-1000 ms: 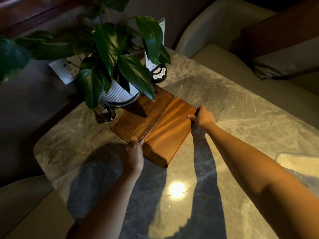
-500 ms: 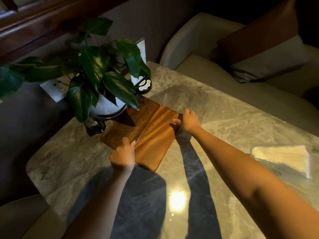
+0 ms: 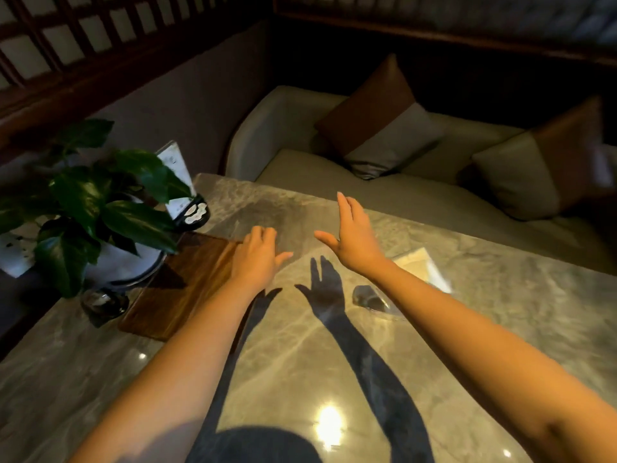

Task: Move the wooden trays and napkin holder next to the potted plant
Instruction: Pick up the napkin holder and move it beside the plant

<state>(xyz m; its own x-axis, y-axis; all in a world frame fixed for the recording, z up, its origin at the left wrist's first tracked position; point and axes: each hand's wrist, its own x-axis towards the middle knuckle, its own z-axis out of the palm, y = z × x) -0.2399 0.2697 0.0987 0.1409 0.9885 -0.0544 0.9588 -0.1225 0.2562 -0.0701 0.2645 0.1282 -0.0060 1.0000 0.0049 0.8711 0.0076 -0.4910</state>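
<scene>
Two flat wooden trays (image 3: pixel 187 285) lie side by side on the marble table (image 3: pixel 300 369), touching the white pot of the leafy potted plant (image 3: pixel 100 208); my left forearm hides most of the nearer tray. My left hand (image 3: pixel 258 255) hovers over the trays' far end, fingers loosely spread, holding nothing. My right hand (image 3: pixel 354 235) is raised above the table with fingers spread and empty. A clear napkin holder with white napkins (image 3: pixel 422 267) sits just right of my right wrist, partly hidden by my arm.
A small card stand with a dark base (image 3: pixel 192 208) stands behind the plant. A small glass (image 3: pixel 103 304) sits beside the pot at the table's left edge. A beige sofa with cushions (image 3: pixel 384 121) runs along the table's far side.
Both hands have let go of the trays and lifted off them; the right hand has moved right and up. The camera has tilted up, bringing the sofa and napkin holder into view.
</scene>
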